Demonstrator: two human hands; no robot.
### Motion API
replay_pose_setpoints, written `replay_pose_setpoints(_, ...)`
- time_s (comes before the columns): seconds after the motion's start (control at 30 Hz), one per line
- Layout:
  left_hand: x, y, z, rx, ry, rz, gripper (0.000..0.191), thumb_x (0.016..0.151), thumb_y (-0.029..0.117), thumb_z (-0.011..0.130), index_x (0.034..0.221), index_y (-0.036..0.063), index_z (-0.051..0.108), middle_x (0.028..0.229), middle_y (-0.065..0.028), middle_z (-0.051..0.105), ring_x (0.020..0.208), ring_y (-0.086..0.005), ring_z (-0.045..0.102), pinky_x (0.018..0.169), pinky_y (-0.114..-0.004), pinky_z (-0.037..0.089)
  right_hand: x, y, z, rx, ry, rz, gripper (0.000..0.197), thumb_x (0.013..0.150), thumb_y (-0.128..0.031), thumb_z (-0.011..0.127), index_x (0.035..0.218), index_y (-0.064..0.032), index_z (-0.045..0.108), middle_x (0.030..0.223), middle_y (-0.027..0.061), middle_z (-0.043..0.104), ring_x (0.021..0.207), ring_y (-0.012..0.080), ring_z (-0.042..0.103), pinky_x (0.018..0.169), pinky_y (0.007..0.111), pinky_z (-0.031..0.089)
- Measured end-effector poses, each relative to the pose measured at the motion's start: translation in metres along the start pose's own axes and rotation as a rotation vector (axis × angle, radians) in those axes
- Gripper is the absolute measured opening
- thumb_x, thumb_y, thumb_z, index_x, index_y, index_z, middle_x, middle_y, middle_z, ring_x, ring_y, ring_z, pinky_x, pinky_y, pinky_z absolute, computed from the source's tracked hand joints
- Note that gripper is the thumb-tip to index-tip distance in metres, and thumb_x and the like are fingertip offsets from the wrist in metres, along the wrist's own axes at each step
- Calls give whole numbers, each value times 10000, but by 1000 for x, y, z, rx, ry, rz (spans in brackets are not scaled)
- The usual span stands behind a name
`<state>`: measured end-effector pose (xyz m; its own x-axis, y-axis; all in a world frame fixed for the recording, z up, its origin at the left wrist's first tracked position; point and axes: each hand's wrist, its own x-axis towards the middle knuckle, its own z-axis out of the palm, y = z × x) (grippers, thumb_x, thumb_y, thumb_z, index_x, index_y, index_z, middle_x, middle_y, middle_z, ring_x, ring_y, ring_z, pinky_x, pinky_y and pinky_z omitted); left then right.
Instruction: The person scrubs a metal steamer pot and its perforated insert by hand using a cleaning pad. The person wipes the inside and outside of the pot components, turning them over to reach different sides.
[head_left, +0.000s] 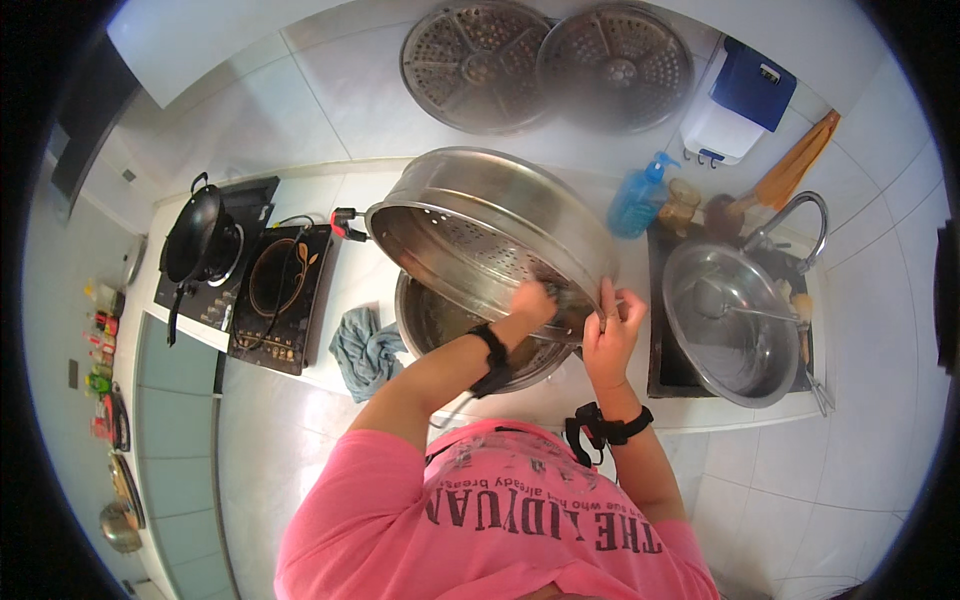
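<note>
A large stainless steel steamer tier (480, 176) with a perforated bottom is tilted on its side, its open end facing me. My right hand (611, 330) grips its rim at the lower right. Inside the tier, near the perforated bottom and wall, is my left hand (532, 300), blurred and closed around a small dark scourer (553, 289), mostly hidden by the fingers. Beneath the tier stands a wide steel pot (409, 315) with murky liquid in it, partly covered by my left forearm. A red-and-black handle (349, 225) sticks out from the tier's left side.
A grey-green cloth (364, 352) lies left of the pot, near an induction cooker (281, 300) and a black wok (193, 236). To the right, a steel basin (675, 322) with a ladle sits over the sink under a faucet (817, 225). Behind are a blue pump bottle (636, 202) and two steamer plates (480, 67).
</note>
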<state>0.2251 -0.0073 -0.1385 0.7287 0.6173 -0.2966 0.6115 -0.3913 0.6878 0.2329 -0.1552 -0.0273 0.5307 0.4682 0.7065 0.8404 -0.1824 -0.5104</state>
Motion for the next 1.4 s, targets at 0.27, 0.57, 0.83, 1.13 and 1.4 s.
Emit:
replay_pose_setpoints(0.27, -61, 86, -86, -1203, -163, -59, 108, 807, 126, 530, 879, 48, 547, 804, -76, 563, 702, -183, 547, 524, -295, 433, 1, 2, 0, 52, -25, -15, 564, 707, 54, 499, 1245, -115, 474, 1036, 132, 400, 712, 221, 466, 656, 320, 422)
replay_pose_setpoints(0.57, -73, 70, -192, -1568, 552, 248, 128, 780, 65, 585, 888, 7, 548, 821, -31, 569, 734, -141, 543, 640, -263, 436, 10, 10, -1, -23, 8, -61, 552, 719, 33, 496, 1247, -124, 473, 1024, 134, 415, 716, 228, 471, 656, 331, 433)
replay_pose_setpoints(0.83, -76, -86, -104, 437, 27, 58, 199, 667, 154, 639, 791, -2, 649, 840, -204, 618, 795, -336, 604, 692, -381, 482, 3, 5, -2, 25, -54, 0, 493, 742, 48, 485, 1226, -45, 482, 1044, 146, 392, 756, 222, 479, 686, 309, 417)
replay_pose_setpoints(1.13, -60, -78, -81, 440, -422, -145, 234, 677, 212, 627, 802, 17, 658, 852, -183, 628, 818, -304, 613, 723, -379, 482, 1, 9, -2, 13, -41, 0, 482, 741, 54, 491, 1214, -39, 489, 1044, 143, 391, 765, 219, 481, 671, 313, 418)
replay_pose_setpoints(1.4, 34, -126, -70, -360, 659, -257, 248, 739, 195, 639, 873, -11, 607, 792, -122, 634, 719, -269, 609, 589, -369, 464, 5, 1, -2, 27, -23, -52, 550, 708, 70, 502, 1237, -80, 476, 1037, 143, 392, 750, 226, 452, 673, 319, 412)
